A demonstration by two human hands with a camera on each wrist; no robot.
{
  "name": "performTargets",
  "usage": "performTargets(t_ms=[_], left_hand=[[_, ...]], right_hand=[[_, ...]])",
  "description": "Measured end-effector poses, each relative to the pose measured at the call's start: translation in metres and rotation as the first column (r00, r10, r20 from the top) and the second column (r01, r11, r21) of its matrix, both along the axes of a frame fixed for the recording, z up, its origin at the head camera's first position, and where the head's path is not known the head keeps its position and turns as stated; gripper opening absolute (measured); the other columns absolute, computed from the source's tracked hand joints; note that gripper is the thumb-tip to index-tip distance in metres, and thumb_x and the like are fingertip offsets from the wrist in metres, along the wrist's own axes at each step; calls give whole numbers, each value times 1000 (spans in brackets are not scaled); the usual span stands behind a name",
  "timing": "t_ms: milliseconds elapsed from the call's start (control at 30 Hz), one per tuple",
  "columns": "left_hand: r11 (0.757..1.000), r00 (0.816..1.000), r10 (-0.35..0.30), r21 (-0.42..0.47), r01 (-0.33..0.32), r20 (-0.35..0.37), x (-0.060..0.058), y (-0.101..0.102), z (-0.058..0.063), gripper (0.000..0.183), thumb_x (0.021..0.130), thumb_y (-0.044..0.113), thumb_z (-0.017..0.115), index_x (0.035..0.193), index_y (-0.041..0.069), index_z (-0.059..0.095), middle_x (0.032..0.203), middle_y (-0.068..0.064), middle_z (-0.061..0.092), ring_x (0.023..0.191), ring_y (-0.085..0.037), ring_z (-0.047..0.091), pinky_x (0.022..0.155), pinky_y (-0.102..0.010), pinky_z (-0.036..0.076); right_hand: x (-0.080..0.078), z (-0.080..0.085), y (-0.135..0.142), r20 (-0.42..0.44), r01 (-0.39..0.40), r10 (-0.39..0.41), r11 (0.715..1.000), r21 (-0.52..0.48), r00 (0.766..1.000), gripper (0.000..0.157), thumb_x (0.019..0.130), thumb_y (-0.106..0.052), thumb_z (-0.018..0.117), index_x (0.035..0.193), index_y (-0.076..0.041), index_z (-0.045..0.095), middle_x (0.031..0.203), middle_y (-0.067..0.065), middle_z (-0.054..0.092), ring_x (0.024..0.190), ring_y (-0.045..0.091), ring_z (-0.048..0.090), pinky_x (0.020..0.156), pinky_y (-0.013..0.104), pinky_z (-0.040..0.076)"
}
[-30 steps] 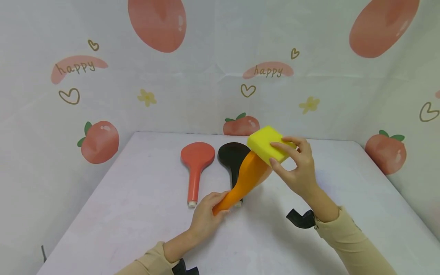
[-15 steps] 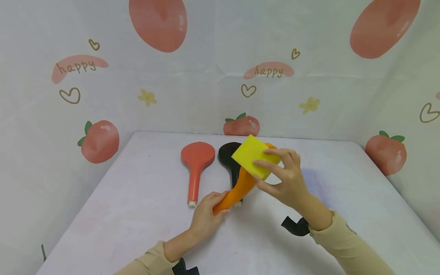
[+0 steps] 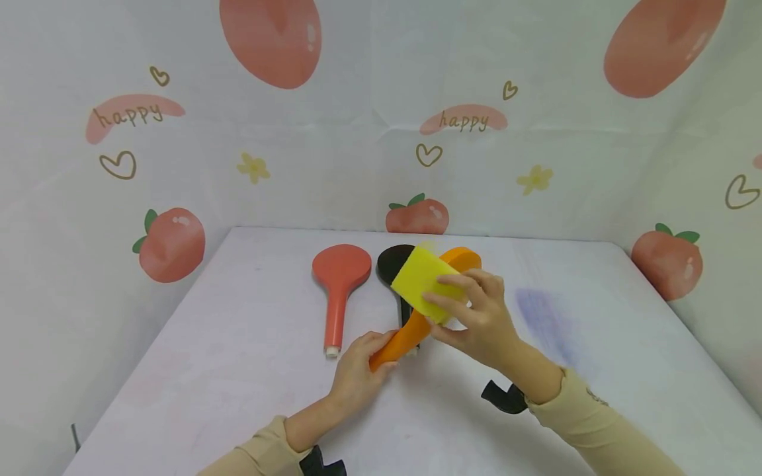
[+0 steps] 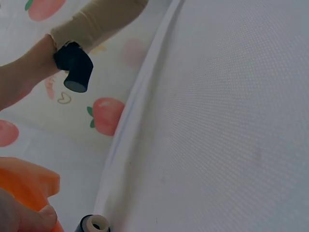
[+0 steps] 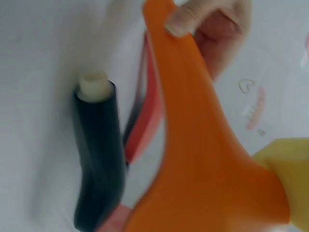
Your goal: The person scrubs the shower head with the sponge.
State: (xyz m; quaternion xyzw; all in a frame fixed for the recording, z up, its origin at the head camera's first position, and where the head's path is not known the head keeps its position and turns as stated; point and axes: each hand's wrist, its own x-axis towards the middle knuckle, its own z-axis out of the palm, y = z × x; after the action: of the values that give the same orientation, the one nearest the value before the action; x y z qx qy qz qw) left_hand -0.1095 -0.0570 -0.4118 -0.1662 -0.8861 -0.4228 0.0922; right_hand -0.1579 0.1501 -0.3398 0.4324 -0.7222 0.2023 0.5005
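My left hand (image 3: 357, 373) grips the handle of an orange paddle (image 3: 406, 338), which slants up and to the right above the table. The paddle's rounded head shows behind a yellow block-shaped sponge (image 3: 413, 277). My right hand (image 3: 479, 324) holds this sponge between thumb and fingers, over the face of the paddle. In the right wrist view, the paddle (image 5: 193, 125) fills the middle, the left thumb lies on its handle and the sponge (image 5: 292, 179) is at its wide end. The left wrist view catches only part of the orange paddle (image 4: 24, 181).
Two similar paddles, one red (image 3: 341, 271) and one black (image 3: 391, 262), lie on the white table (image 3: 238, 370) with pale-tipped handles toward me. The black one is partly covered by sponge and orange paddle. A purple smudge (image 3: 544, 324) marks the tabletop at right.
My right hand and the sponge have moved down and left along the orange paddle, from its head toward the handle, uncovering the head's far end. The left hand has stayed in place.
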Motion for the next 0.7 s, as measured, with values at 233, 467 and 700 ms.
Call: performTargets(t_ms=[233, 467, 700], left_hand=[[999, 999, -38, 24, 39, -21, -2, 0, -2, 45, 77, 3, 73, 120, 2, 62, 99, -7, 65, 90, -18, 59, 82, -32, 54], [962, 979, -170, 231, 142, 108, -5, -2, -6, 44, 81, 3, 69, 123, -4, 57, 108, -17, 63, 94, -26, 59, 84, -32, 55], [900, 891, -310, 403, 164, 332, -7, -6, -6, 52, 89, 17, 63, 134, -1, 47, 128, -20, 55, 102, -25, 55, 82, -18, 50]], right_hand=[[6, -23, -11, -133, 35, -11, 984, 177, 991, 24, 89, -25, 49, 92, -14, 70, 102, 5, 62, 92, 28, 46, 71, 38, 34], [10, -33, -7, -49, 50, -41, 980, 194, 998, 26, 93, -28, 45, 93, -17, 69, 104, 6, 61, 93, 30, 47, 72, 38, 34], [10, -34, 4, 89, 47, -58, 991, 128, 994, 31, 93, -33, 44, 93, -15, 69, 105, 13, 58, 95, 32, 47, 73, 40, 32]])
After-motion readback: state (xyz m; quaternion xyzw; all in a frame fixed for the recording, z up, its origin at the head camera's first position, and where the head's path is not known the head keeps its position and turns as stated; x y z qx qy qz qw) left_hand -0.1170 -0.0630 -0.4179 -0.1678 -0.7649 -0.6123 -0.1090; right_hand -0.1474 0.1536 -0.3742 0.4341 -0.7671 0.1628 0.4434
